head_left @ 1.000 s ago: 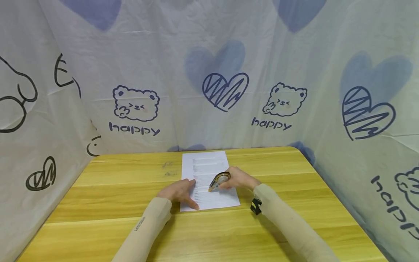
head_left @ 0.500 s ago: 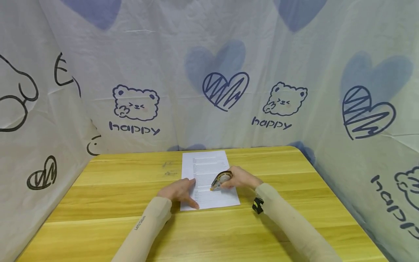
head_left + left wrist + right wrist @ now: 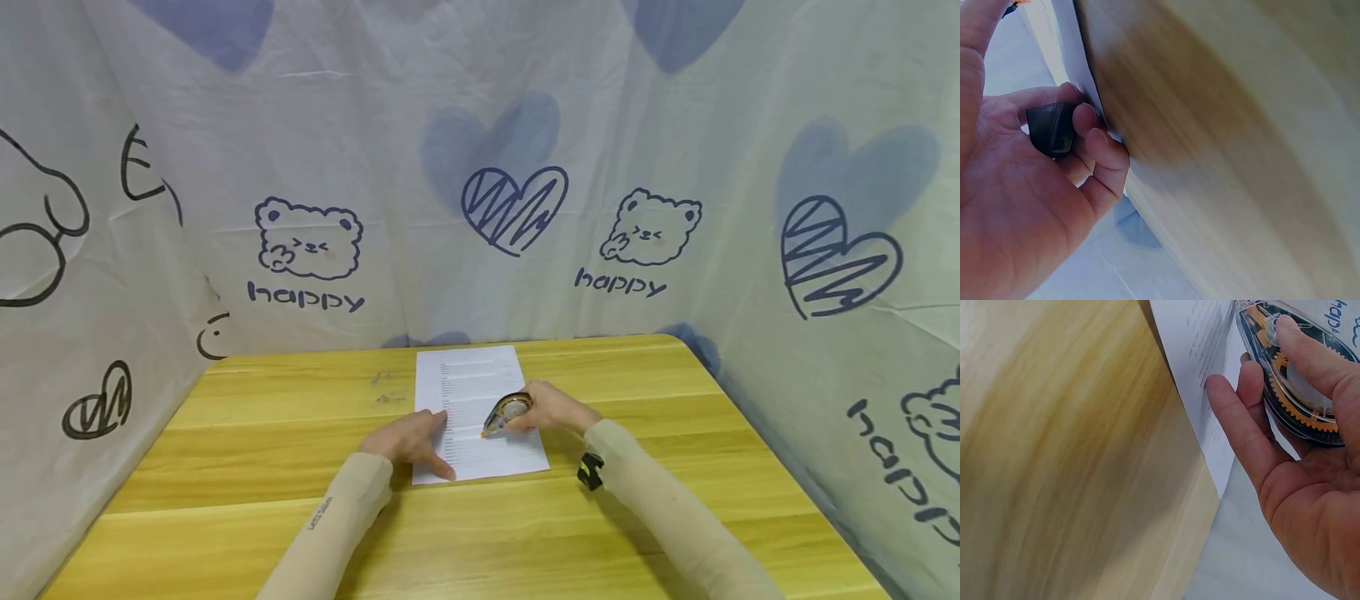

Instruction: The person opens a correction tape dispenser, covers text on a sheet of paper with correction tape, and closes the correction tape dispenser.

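Correction tape (image 3: 507, 409), seemingly mid-stroke on paper (image 3: 467, 417).
Right hand (image 3: 553, 408) grips it; left hand (image 3: 411, 437), at paper's eight o'clock, curls round a black piece (image 3: 1052, 130); continuing likely needs steady pressure.

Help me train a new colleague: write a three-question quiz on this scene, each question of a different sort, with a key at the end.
1. What does the right hand hold?
A) a pair of scissors
B) a correction tape
C) a spoon

2. True or false: the left hand is lifted clear of the paper.

3. Fill in the colour: the left wrist view shows the left hand's fingers curled around a small ____ object.

Key
1. B
2. False; the left hand rests on the paper's left side.
3. black
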`<move>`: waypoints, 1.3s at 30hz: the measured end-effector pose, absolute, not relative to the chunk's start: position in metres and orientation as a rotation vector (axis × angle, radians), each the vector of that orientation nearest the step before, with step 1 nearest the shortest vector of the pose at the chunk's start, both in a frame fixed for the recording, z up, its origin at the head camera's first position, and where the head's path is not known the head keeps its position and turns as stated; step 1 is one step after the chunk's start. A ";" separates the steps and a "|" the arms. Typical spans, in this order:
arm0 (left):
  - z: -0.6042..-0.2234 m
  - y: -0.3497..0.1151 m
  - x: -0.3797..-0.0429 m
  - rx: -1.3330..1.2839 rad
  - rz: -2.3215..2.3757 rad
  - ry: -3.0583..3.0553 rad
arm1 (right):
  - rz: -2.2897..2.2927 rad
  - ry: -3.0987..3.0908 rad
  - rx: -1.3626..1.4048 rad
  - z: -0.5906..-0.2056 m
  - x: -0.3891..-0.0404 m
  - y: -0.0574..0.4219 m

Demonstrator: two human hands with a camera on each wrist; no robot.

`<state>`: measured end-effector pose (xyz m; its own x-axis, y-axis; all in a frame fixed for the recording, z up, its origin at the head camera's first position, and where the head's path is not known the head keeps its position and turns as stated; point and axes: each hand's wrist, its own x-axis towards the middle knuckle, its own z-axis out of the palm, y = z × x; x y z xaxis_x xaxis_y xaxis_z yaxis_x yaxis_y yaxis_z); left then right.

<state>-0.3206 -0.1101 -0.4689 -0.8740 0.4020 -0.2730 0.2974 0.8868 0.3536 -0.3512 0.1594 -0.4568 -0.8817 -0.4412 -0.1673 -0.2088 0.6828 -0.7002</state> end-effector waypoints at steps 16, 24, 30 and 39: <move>-0.467 -0.108 -0.319 0.475 0.440 2.700 | -1.012 2.589 -0.507 -0.456 -0.350 0.162; -0.467 -0.108 -0.319 0.494 0.434 2.703 | -1.006 2.596 -0.510 -0.456 -0.351 0.163; -0.467 -0.108 -0.319 0.501 0.434 2.702 | -1.011 2.591 -0.533 -0.455 -0.351 0.165; -0.467 -0.108 -0.320 0.495 0.427 2.705 | -1.001 2.599 -0.556 -0.454 -0.351 0.169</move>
<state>-0.3196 -0.1077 -0.4670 -0.8753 0.3883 -0.2882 0.2807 0.8932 0.3512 -0.3513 0.1687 -0.4544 -0.8800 -0.4548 -0.1367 -0.2458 0.6825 -0.6884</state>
